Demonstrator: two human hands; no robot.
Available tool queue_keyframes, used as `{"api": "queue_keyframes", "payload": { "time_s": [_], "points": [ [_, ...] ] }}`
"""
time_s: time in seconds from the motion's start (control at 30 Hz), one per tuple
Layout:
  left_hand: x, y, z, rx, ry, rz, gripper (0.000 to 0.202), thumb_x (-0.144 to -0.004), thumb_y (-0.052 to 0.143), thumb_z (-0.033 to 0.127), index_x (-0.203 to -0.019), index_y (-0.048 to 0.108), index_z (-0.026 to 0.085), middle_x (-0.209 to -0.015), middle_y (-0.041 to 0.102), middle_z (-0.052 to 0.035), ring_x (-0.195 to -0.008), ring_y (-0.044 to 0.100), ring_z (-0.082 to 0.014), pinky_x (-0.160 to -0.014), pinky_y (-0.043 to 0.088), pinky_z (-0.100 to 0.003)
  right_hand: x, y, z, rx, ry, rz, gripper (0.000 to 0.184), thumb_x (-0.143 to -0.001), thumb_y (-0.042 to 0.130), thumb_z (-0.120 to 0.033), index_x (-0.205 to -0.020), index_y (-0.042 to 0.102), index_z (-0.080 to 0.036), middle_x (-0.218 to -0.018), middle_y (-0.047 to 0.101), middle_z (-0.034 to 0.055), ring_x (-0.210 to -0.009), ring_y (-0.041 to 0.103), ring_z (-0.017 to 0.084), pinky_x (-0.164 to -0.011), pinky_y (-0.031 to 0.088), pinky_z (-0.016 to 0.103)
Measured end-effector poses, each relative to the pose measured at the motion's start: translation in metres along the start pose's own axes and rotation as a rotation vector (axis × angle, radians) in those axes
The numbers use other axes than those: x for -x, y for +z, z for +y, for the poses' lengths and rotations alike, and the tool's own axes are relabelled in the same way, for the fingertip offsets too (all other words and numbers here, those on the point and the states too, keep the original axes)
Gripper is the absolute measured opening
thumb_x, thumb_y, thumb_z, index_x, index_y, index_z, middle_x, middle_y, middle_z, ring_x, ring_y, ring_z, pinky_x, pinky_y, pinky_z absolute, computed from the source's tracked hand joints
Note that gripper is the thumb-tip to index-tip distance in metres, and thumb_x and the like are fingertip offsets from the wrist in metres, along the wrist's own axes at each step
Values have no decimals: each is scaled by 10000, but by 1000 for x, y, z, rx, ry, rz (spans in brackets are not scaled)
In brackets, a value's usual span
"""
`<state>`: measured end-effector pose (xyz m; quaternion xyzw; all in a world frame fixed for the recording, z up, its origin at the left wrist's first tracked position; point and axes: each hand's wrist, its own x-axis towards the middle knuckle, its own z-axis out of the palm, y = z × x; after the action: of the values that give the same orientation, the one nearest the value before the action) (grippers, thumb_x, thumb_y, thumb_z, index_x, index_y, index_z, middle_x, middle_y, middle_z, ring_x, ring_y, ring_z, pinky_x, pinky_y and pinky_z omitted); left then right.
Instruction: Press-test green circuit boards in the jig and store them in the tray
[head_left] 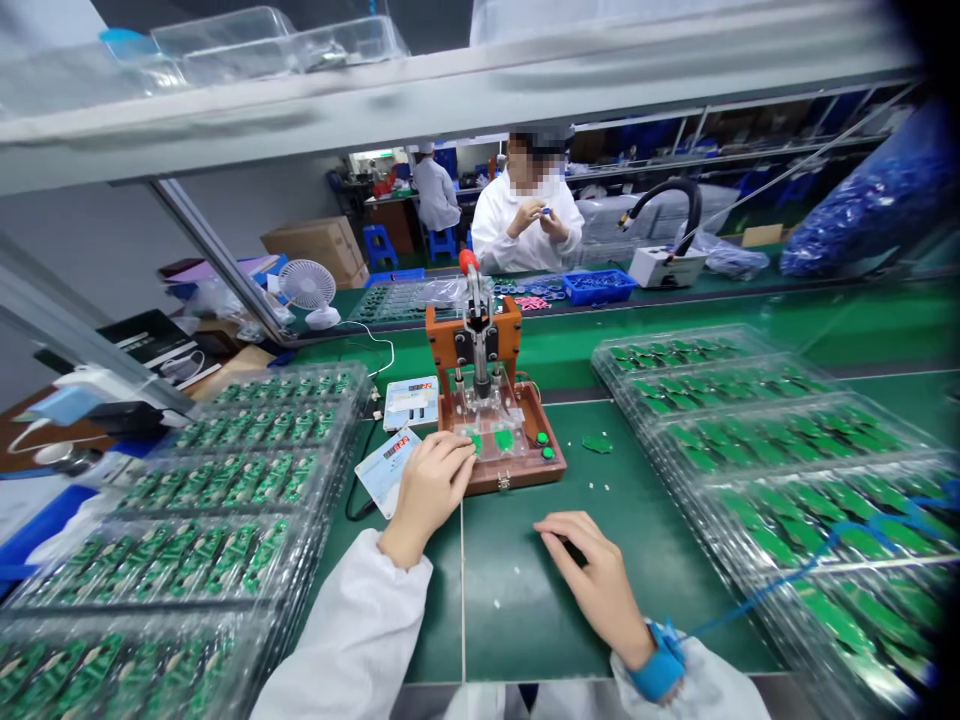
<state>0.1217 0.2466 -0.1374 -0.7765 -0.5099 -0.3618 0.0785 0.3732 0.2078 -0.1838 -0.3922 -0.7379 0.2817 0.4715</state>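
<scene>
Possibly, an early drop of the toggle clamp (478,315) could pinch the left hand (431,485), grip unclear, at the green circuit boards (504,441) inside the fixture (525,470); the right hand (598,572) looks empty, loosely open.

Workshop interior. A dark green surface (540,635) occupies the foreground, with a brighter green band (574,345) running crosswise behind it. A pale shelf (450,95) spans the upper field, and a slanting metal post (217,255) stands below its left part. At left, a plain grey wall (244,205) rises behind a cardboard box (319,250). Farther back: low blue stools (380,243) and, at right, long shelving (724,150) in dim light.
</scene>
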Motion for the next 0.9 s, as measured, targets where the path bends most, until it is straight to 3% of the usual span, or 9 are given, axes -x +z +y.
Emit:
{"api": "queue_keyframes", "payload": {
  "time_s": [0.17, 0.3, 0.37, 0.43, 0.5, 0.57, 0.67, 0.77, 0.9],
  "points": [
    [1, -1, 3, 32, -38, -20, 99, -957, 596, 202, -1021, 669, 182, -1053, 707, -67, -1024, 602, -246, -910, 522, -428, -44, -15, -34, -53, -127, 163, 137, -965, 596, -191, -965, 724, -241, -952, 708, 41, -914, 658, 199, -810, 534, 327],
    [7, 6, 3, 32, -75, -21, 113, -984, 559, 225, -1051, 638, 179, -1085, 684, -84, -1065, 590, -259, -919, 520, -441, -116, -24, -70, -205, -149, 399, 130, -968, 595, -219, -1051, 691, -249, -1036, 696, 30, -968, 653, 191, -850, 532, 334],
    [13, 9, 5, 26, -86, -4, 156, -992, 538, 221, -1118, 619, 177, -1173, 655, -107, -1128, 575, -270, -955, 508, -463, -161, -27, -83, -262, -231, 446, 175, -968, 595, -247, -1131, 657, -243, -1104, 687, 37, -1011, 651, 194, -870, 538, 343],
    [21, 10, 8, 25, -88, 50, 206, -992, 523, 198, -1182, 601, 183, -1253, 617, -126, -1191, 556, -279, -989, 493, -480, -210, -29, -89, -220, -340, 427, 210, -969, 596, -281, -1167, 639, -224, -1185, 667, 54, -1093, 625, 207, -939, 518, 366],
    [31, 10, 12, 44, -69, 112, 238, -979, 520, 154, -1200, 600, 193, -1259, 616, -124, -1207, 559, -272, -1002, 490, -472, -259, -27, -89, -120, -360, 365, 274, -981, 588, -343, -1212, 622, -201, -1231, 658, 74, -1174, 582, 232, -1045, 454, 422],
    [39, 9, 15, 83, -18, 142, 245, -956, 527, 109, -1164, 617, 201, -1190, 652, -105, -1151, 596, -250, -981, 507, -447, -303, -22, -89, -55, -258, 214, 342, -992, 566, -424, -1172, 638, -142, -1110, 695, 90, -1140, 600, 259, -1082, 408, 503],
    [46, 9, 20, 140, 62, 125, 232, -921, 544, 77, -1094, 636, 199, -1078, 687, -91, -1039, 635, -234, -912, 539, -420, -348, -11, -94, -148, -72, -125, 486, -1046, 424, -474, -945, 673, -69, -811, 696, 70, -889, 678, 213, -981, 501, 492],
    [46, 9, 24, 190, 101, 78, 226, -893, 552, 61, -1060, 641, 185, -1039, 694, -94, -1014, 637, -237, -889, 552, -418, -354, -9, -111, -319, -117, -198, 436, -1044, 457, -448, -963, 679, -81, -799, 692, 40, -799, 678, 146, -861, 576, 352],
    [45, 9, 28, 243, 108, 21, 212, -884, 544, 57, -1033, 642, 171, -1048, 692, -102, -1029, 633, -236, -915, 555, -415, -296, -23, -141, -312, -401, -68, 381, -1016, 513, -474, -1228, 636, -183, -1018, 704, 24, -985, 684, 150, -905, 577, 308]
  ]
}}
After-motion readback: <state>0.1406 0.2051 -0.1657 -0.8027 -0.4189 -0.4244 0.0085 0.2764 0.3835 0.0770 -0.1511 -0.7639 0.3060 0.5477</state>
